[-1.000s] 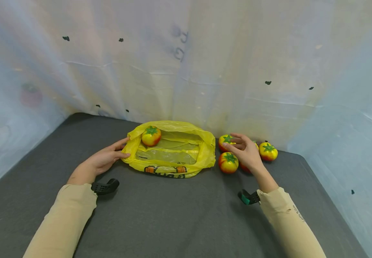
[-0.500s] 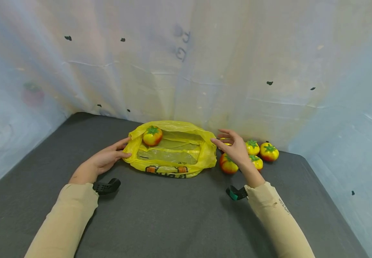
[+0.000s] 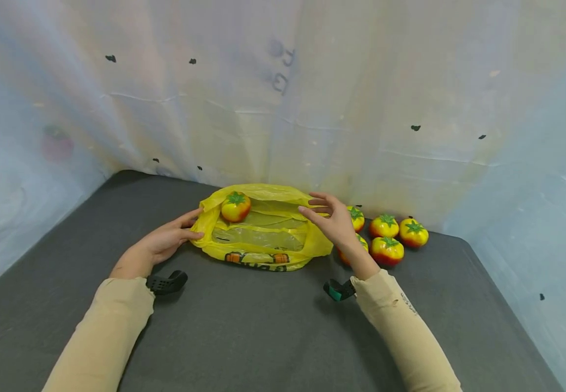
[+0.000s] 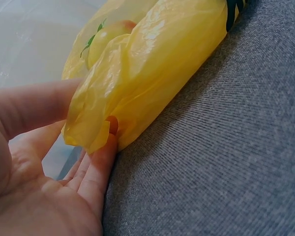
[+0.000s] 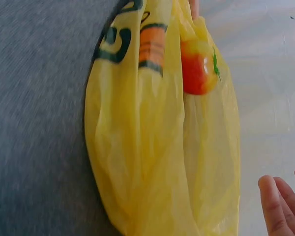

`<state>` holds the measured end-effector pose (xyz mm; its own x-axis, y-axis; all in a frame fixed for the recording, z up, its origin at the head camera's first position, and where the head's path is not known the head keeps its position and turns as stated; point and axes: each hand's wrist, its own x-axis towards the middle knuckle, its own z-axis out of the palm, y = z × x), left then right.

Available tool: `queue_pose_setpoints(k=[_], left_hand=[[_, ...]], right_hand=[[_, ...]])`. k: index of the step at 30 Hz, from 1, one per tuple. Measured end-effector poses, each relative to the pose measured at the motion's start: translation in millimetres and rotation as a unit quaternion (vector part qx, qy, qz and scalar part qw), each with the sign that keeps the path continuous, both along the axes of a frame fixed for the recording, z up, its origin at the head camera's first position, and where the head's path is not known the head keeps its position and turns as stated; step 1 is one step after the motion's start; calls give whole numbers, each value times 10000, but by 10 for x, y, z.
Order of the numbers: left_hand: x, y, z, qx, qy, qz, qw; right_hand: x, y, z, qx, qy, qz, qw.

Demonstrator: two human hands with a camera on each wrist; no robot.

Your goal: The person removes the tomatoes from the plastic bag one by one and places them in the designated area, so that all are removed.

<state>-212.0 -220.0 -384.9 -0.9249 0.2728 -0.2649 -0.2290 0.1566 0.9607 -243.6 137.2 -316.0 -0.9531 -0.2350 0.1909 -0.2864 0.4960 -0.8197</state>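
A yellow plastic bag lies mouth-up, with a red-and-yellow tomato inside at its left end. My left hand holds the bag's left end between thumb and fingers; the left wrist view shows the plastic overlapping the thumb tip. Above the bag's right end, my right hand is held with nothing in it, its fingers spread loosely. To its right sit several more tomatoes; one nearest the bag is partly hidden behind the hand and wrist.
The dark grey tabletop is enclosed by pale plastic sheeting at the back and both sides. The tomatoes on the right stand close to the back sheet. Black camera mounts stick out from both wrists.
My right hand has moved left from over the tomatoes to the bag's right end, uncovering several of them. The left hand stays at the bag's left end. The view has shifted slightly.
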Motion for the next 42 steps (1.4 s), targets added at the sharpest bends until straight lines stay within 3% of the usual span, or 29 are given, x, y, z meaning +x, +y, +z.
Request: queue_pose_setpoints(k=[11, 28, 42], left_hand=[[-1, 2, 19, 16, 36, -77, 10000], [-3, 47, 19, -18, -43, 85, 10000], [-5, 46, 23, -103, -37, 81, 9999]], right_hand=[[-36, -209, -112, -241, 101, 238, 9994], [-99, -570, -242, -407, 247, 131, 9988], [-94, -901, -303, -480, -194, 311, 9982]])
